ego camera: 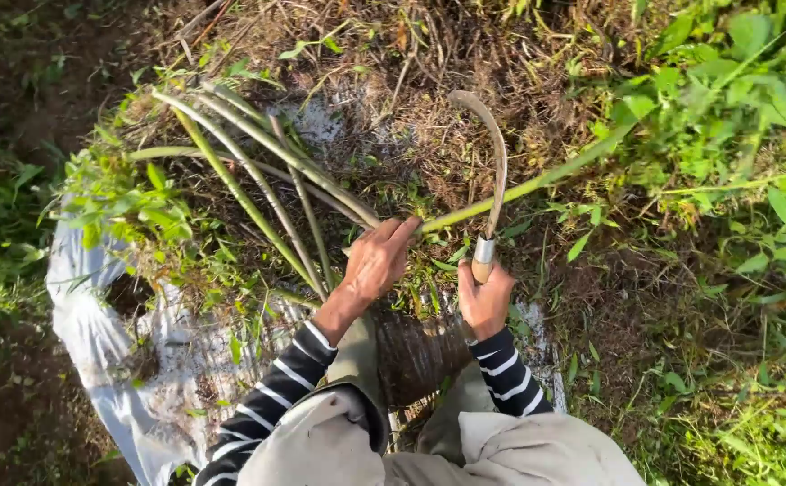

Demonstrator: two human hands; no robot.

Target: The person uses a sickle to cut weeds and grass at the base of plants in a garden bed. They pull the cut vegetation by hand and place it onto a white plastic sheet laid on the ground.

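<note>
Outdoor field plot: weeds [726,99], soil, plastic mulch sheet [123,378].

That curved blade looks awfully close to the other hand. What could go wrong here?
1. The sickle arcs over the green stem that the left hand grips; a slip might bring the edge onto those fingers.
2. The right hand holds the handle low, near the knees, so a hard pull might swing the blade toward the legs.
3. The white plastic sheet underfoot may be slippery.
</note>
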